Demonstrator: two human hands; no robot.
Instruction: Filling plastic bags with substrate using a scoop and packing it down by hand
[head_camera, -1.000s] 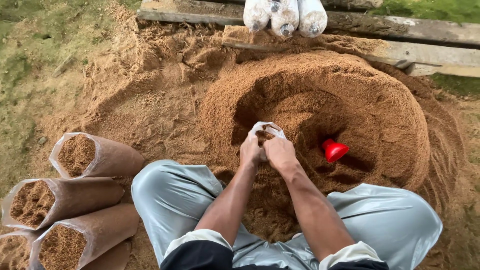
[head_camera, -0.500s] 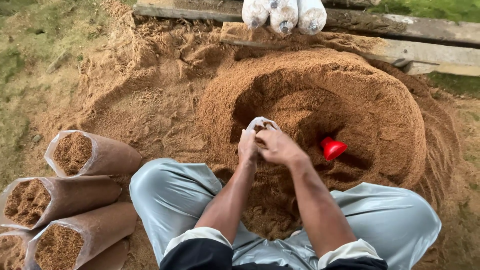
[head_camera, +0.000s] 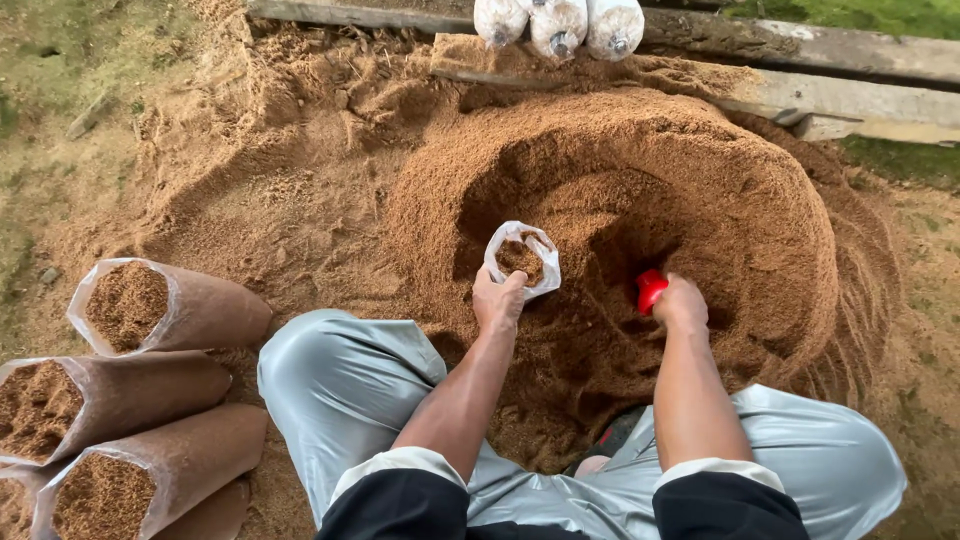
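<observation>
Plastic bag (head_camera: 522, 258), small and clear, partly filled with sawdust, stands mouth-up in the hollow of the sawdust heap (head_camera: 620, 200). Left hand (head_camera: 497, 299) reaches forward, its grip closed on the bag's near edge. Right hand (head_camera: 680, 303), beside the bag, is wrapped around a red scoop (head_camera: 650, 290) dug into the heap. Left of the heap lie filled bags (head_camera: 150, 310), packed with sawdust.

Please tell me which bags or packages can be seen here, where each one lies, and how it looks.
Small clear plastic bag: held open by the left hand, partly filled with brown sawdust.
Filled clear cylindrical bags: lying stacked at lower left, open ends showing brown filling.
Three whitish rounded bags: at the top edge, on a wooden plank.
No labels, signs or screens.
</observation>
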